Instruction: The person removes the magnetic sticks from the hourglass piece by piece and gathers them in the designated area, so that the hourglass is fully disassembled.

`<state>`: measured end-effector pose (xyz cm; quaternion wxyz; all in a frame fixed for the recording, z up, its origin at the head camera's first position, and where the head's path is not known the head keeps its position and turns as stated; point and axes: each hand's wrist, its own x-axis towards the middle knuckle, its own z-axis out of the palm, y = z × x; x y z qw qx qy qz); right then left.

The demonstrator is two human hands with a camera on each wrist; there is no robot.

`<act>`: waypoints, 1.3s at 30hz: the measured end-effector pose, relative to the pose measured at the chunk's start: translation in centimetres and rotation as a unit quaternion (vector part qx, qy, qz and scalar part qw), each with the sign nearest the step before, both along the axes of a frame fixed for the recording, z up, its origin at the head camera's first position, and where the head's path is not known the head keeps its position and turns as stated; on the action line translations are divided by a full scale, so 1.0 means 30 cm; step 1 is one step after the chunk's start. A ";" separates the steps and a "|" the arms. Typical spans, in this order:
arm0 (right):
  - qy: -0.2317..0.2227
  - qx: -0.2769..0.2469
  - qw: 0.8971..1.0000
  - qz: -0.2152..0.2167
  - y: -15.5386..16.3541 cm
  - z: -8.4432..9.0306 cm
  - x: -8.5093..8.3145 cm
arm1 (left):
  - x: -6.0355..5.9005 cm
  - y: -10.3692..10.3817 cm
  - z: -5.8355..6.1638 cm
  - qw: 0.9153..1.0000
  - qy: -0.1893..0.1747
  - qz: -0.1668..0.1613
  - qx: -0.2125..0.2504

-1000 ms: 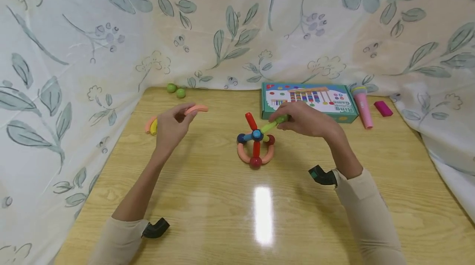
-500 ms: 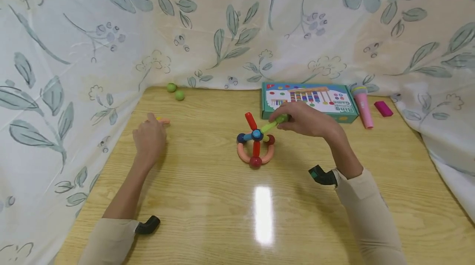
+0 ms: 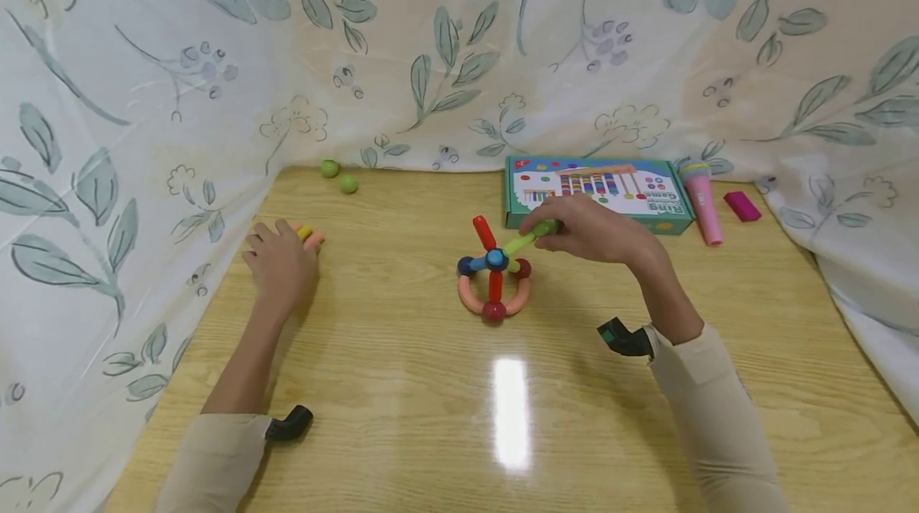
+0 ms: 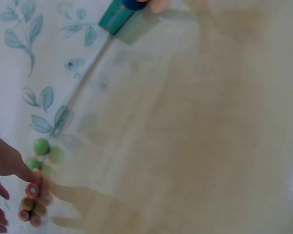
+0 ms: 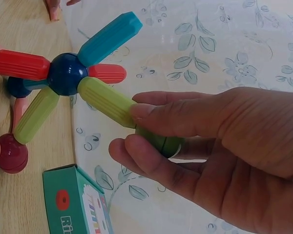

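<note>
green ball [image 5: 158,141] at the end of a lime stick [image 5: 105,101] pinched by right hand [image 3: 596,230], part of the toy [image 3: 494,274] mid-table [image 3: 431,385]. left hand [image 3: 280,266] flat and relaxed, fingertips touching curved pieces [image 3: 310,236] near the cloth.

Bare tabletop [image 3: 402,385] between both hands; toy structure [image 3: 494,274] midway, game box [image 3: 596,194] behind.

The right hand [image 3: 596,232] pinches a green stick [image 3: 530,238] on the toy [image 3: 494,278]; the left hand [image 3: 282,264] rests on curved pieces [image 3: 310,237].
</note>
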<state>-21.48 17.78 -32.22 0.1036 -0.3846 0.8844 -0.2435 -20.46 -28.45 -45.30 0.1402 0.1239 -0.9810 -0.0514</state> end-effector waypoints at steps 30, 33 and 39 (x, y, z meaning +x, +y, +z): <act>0.005 -0.126 0.991 -0.037 -0.036 -0.049 -0.002 | 0.067 0.619 0.211 0.820 -0.098 -0.490 0.279; -0.053 -0.192 0.979 -0.045 -0.052 -0.083 -0.006 | 0.069 0.633 0.207 0.820 -0.085 -0.487 0.288; -0.190 -0.257 0.944 -0.082 -0.056 -0.168 -0.016 | 0.054 0.623 0.218 0.807 -0.111 -0.499 0.297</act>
